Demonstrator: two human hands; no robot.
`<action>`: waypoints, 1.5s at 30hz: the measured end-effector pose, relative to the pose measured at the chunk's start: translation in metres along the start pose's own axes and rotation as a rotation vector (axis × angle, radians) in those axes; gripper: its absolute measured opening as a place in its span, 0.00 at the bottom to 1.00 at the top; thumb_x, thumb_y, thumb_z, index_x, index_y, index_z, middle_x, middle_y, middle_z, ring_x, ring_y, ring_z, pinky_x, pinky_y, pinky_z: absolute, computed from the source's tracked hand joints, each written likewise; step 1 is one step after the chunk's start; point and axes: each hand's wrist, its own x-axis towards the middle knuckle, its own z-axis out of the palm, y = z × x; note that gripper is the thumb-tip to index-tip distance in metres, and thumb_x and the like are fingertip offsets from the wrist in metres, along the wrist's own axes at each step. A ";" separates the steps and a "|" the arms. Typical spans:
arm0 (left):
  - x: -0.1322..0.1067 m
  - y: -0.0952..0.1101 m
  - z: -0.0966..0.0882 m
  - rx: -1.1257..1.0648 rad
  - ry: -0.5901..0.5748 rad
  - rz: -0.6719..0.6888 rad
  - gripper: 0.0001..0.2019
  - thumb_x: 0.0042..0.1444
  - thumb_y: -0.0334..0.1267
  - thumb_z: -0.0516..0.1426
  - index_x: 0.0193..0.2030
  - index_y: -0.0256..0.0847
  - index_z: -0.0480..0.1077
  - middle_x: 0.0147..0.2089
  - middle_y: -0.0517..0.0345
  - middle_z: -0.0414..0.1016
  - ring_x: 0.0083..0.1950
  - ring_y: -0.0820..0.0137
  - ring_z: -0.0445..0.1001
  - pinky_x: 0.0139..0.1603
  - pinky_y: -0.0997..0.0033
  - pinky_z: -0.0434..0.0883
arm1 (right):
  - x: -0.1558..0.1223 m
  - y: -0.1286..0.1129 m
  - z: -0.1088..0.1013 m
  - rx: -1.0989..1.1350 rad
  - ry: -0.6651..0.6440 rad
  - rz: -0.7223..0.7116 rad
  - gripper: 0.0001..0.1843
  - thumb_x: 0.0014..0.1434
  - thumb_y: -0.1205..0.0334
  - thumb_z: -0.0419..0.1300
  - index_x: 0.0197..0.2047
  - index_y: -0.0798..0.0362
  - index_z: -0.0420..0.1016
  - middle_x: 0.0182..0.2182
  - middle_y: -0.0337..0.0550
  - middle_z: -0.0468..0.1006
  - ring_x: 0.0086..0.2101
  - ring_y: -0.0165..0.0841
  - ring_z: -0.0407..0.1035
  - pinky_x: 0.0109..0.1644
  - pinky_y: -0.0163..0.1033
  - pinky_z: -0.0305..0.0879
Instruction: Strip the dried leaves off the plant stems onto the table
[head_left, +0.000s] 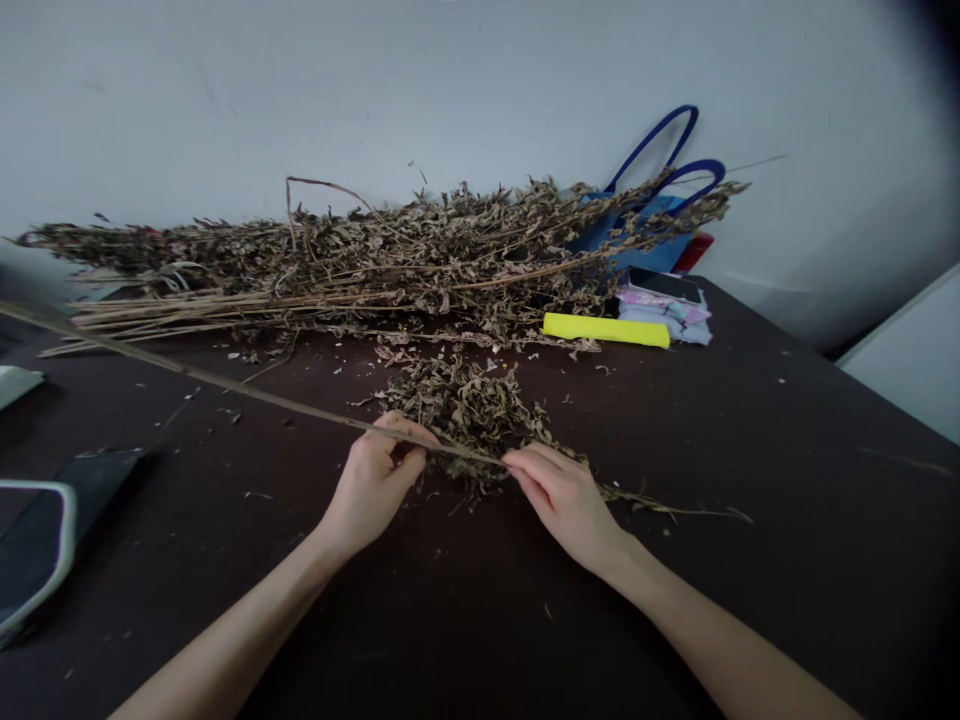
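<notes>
A long dried plant stalk (225, 383) runs from the far left edge across the dark table (750, 480) to a thin leafy tip at the right. My left hand (375, 480) pinches the stalk near its middle. My right hand (562, 495) is closed around the same stalk a little further right, at its leafy part. Just behind both hands lies a small heap of stripped dried leaves (465, 400).
A big bundle of dried leafy stalks (360, 260) lies along the wall at the back. A blue bag (652, 215), a yellow bar (606, 329) and a phone on folded cloth (664, 297) sit at the back right. A dark device with a pale rim (37, 540) lies at the left.
</notes>
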 end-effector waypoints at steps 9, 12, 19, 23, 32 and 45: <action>0.000 -0.003 -0.004 0.135 -0.029 0.032 0.10 0.52 0.31 0.51 0.33 0.42 0.74 0.33 0.56 0.70 0.33 0.70 0.69 0.35 0.68 0.66 | 0.003 0.005 -0.008 -0.004 0.061 0.055 0.11 0.64 0.67 0.47 0.41 0.53 0.70 0.34 0.44 0.72 0.33 0.31 0.68 0.37 0.37 0.64; -0.001 -0.002 -0.006 0.143 -0.088 0.058 0.10 0.53 0.32 0.51 0.35 0.42 0.74 0.35 0.56 0.70 0.32 0.71 0.68 0.32 0.71 0.66 | 0.004 0.003 -0.012 0.019 0.088 0.075 0.11 0.63 0.67 0.47 0.40 0.53 0.70 0.32 0.44 0.72 0.32 0.30 0.67 0.36 0.37 0.64; -0.003 0.001 -0.006 0.182 -0.100 0.074 0.11 0.54 0.30 0.51 0.39 0.41 0.74 0.39 0.54 0.70 0.33 0.70 0.69 0.34 0.70 0.66 | 0.008 -0.002 -0.023 0.127 0.034 0.177 0.09 0.62 0.65 0.49 0.38 0.52 0.70 0.32 0.43 0.73 0.31 0.30 0.68 0.35 0.36 0.64; -0.004 0.005 -0.006 0.166 0.062 0.121 0.10 0.54 0.32 0.54 0.42 0.42 0.71 0.44 0.52 0.70 0.46 0.65 0.69 0.47 0.62 0.66 | 0.008 -0.004 -0.024 0.193 0.003 0.193 0.06 0.58 0.65 0.53 0.36 0.52 0.71 0.32 0.41 0.74 0.33 0.31 0.69 0.35 0.36 0.65; -0.007 0.010 0.006 -0.120 -0.025 0.043 0.11 0.55 0.37 0.56 0.45 0.44 0.71 0.50 0.53 0.74 0.52 0.64 0.69 0.54 0.58 0.64 | 0.006 -0.005 -0.019 0.205 -0.040 0.195 0.07 0.61 0.64 0.51 0.37 0.51 0.71 0.32 0.40 0.73 0.33 0.30 0.68 0.36 0.36 0.64; -0.007 0.000 0.013 0.031 0.011 0.211 0.08 0.56 0.34 0.55 0.36 0.44 0.76 0.35 0.54 0.77 0.48 0.63 0.68 0.48 0.60 0.66 | 0.007 -0.012 -0.016 0.240 -0.069 0.174 0.08 0.62 0.65 0.51 0.36 0.51 0.71 0.30 0.39 0.72 0.31 0.29 0.67 0.35 0.35 0.63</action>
